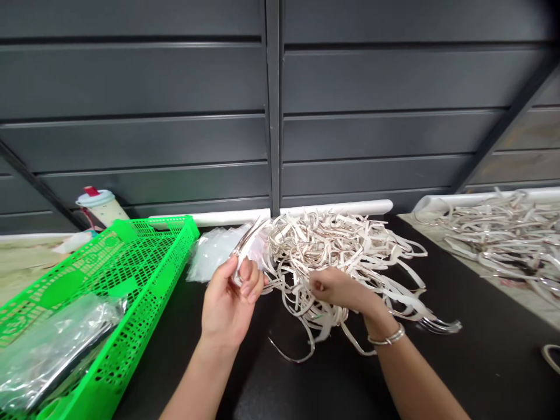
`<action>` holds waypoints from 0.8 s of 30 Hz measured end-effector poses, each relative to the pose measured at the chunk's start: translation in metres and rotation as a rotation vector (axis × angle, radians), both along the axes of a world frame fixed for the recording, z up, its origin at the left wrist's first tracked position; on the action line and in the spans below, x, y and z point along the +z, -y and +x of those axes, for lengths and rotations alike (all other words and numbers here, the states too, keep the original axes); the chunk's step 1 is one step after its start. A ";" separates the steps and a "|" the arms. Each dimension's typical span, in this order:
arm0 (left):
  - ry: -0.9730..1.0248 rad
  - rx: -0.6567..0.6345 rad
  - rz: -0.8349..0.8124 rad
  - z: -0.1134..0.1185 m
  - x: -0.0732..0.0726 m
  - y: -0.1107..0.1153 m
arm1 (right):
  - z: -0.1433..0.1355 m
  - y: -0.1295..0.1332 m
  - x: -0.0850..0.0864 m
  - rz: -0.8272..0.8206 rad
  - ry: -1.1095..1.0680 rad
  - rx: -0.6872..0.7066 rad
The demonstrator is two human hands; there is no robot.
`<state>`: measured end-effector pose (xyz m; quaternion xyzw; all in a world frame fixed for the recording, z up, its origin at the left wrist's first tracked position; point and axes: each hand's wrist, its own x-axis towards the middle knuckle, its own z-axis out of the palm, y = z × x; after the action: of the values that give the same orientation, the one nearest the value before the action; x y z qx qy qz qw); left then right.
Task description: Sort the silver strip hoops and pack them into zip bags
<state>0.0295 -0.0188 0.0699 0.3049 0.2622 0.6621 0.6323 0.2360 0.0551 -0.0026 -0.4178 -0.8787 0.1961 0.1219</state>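
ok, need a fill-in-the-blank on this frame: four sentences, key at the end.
1. The left hand holds thin strips above a table coloured ____.
2. The bracelet is on the person's ____ arm.
3. The mesh-sided plastic basket is bright ____ in colour.
4. The cup beyond the basket has a pale blue lid with a ____ piece on top.

Missing words: black; right; green; red.

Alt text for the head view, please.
A person's left hand holds a few thin strips; the right hand is curled at a tangled pile of white and silvery strips on a black table. A green basket holding plastic bags stands at left; a second pile lies at right.
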 end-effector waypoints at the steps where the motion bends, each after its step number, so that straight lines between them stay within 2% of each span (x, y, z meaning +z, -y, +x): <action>1: -0.019 0.006 0.000 0.001 -0.001 -0.001 | 0.008 -0.005 0.002 -0.031 -0.125 -0.054; 3: -0.048 0.007 -0.002 0.002 -0.003 -0.002 | 0.021 -0.015 0.004 -0.095 -0.314 -0.199; 6: -0.081 -0.007 0.004 0.005 -0.006 -0.003 | 0.032 -0.028 0.002 -0.092 -0.534 -0.426; 9: -0.115 0.005 0.032 0.008 -0.008 -0.005 | 0.030 -0.033 -0.002 -0.166 -0.767 -0.512; 14: -0.147 0.021 0.014 0.015 -0.015 -0.011 | 0.010 -0.021 0.006 -0.387 -1.064 -0.381; 19: -0.267 0.024 0.026 0.020 -0.025 -0.012 | -0.010 0.002 0.023 -0.710 -1.286 -0.225; 22: -0.390 0.064 0.064 0.021 -0.029 -0.010 | -0.013 0.012 0.027 -0.800 -1.271 -0.105; 24: -0.428 0.111 0.097 0.020 -0.029 -0.009 | -0.010 0.014 0.027 -0.731 -1.188 -0.059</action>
<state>0.0492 -0.0100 0.0406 0.4538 0.3746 0.6278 0.5096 0.2260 0.0412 0.0248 -0.2777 -0.5291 0.6711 0.4389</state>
